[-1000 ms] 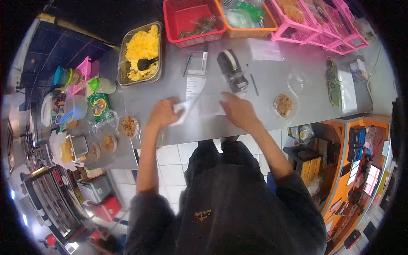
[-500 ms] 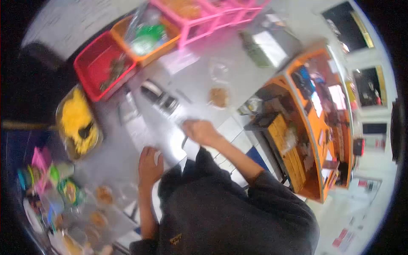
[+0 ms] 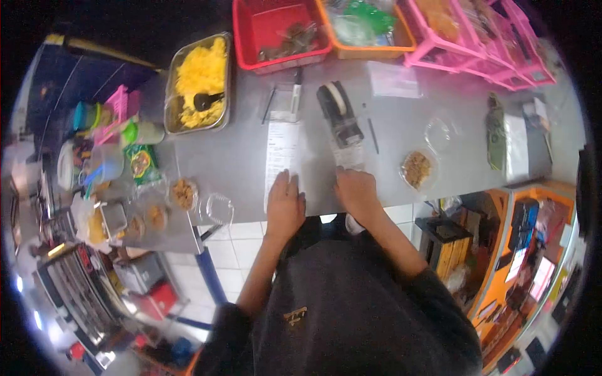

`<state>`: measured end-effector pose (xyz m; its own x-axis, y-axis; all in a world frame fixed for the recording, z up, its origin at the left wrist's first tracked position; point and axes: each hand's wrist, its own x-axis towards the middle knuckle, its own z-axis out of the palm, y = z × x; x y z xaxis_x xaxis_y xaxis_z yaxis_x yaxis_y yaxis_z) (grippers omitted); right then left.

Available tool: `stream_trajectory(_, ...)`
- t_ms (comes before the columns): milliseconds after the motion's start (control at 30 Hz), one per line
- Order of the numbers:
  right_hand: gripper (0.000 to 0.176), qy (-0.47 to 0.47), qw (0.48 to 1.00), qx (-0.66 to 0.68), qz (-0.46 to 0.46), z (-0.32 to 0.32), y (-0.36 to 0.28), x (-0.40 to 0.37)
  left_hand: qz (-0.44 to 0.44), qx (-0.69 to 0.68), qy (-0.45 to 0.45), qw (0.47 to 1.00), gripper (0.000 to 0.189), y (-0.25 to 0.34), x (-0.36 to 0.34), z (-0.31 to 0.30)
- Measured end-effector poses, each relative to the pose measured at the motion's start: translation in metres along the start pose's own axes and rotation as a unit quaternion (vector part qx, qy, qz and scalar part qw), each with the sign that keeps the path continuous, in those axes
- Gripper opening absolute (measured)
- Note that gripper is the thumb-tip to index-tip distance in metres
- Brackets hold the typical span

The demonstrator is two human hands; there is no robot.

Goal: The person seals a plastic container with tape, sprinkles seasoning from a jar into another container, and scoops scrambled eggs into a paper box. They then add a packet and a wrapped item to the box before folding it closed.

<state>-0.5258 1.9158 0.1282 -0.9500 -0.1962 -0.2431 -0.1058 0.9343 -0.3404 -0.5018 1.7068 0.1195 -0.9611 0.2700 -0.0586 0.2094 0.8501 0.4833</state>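
My left hand point(image 3: 286, 203) lies at the lower end of a long printed paper slip point(image 3: 282, 150), its fingers stretched out over it. My right hand point(image 3: 358, 195) is closed near the table's front edge, fingers curled down. Just beyond its knuckles is a short pale piece of paper point(image 3: 349, 156), below a black device with a pale roll point(image 3: 338, 109), which resembles a tape dispenser. What the right fingers hold, if anything, is hidden. A dark pen-like stick point(image 3: 373, 135) lies right of the device. A clear open tub of brown crumbly food point(image 3: 416, 170) stands further right.
A metal tray of yellow food point(image 3: 229, 88) with a black scoop stands left. Behind are a red basin point(image 3: 237, 37), an orange basin point(image 3: 370, 52) and a pink rack point(image 3: 451, 50). Several food tubs, a green packet point(image 3: 143, 164) and an orange shelf point(image 3: 501, 213) flank the metal table point(image 3: 238, 169).
My view has turned, so the table now lies level across it. My left hand has come onto the printed slip. My right hand stays closed near the table's front edge.
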Motion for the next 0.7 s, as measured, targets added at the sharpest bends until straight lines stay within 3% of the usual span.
stream_trajectory(200, 0.012, -0.076, 0.995, -0.030, -0.064, 0.004, -0.035, 0.026, -0.006, -0.056, 0.009, 0.998, 0.045, -0.007, -0.030, -0.013)
stream_trajectory(300, 0.015, -0.061, 0.993, -0.021, -0.097, 0.014, -0.063, 0.023, 0.000, -0.123, -0.043, 0.992, 0.040, -0.021, -0.037, -0.027)
stream_trajectory(367, 0.021, 0.023, 0.992, 0.012, -0.127, 0.039, -0.088, 0.022, -0.007, -0.168, -0.034, 0.985, 0.038, -0.044, -0.048, -0.043)
stream_trajectory(400, 0.021, 0.021, 0.992, 0.005, -0.121, 0.040, -0.103, 0.019, -0.020, -0.210, -0.019, 0.977, 0.036, -0.059, -0.055, -0.051)
stream_trajectory(467, 0.023, 0.013, 0.991, 0.063, -0.115, 0.042, -0.133, 0.018, -0.029, -0.150, 0.115, 0.981, 0.027, -0.098, -0.070, -0.078)
stream_trajectory(500, 0.022, 0.029, 0.990, 0.077, -0.110, 0.042, -0.148, 0.018, -0.112, -0.152, 0.185, 0.965, 0.024, -0.124, -0.084, -0.086)
stream_trajectory(533, 0.022, 0.025, 0.992, 0.073, -0.104, 0.049, -0.157, 0.019, -0.175, -0.246, 0.258, 0.918, 0.026, -0.145, -0.091, -0.099)
stream_trajectory(567, 0.021, 0.038, 0.989, 0.105, -0.101, 0.058, -0.165, 0.021, -0.206, -0.234, 0.309, 0.899, 0.025, -0.177, -0.101, -0.105)
stream_trajectory(700, 0.025, 0.035, 0.982, 0.171, -0.073, 0.069, -0.209, 0.023, -0.315, -0.252, 0.335, 0.851, 0.026, -0.264, -0.136, -0.110)
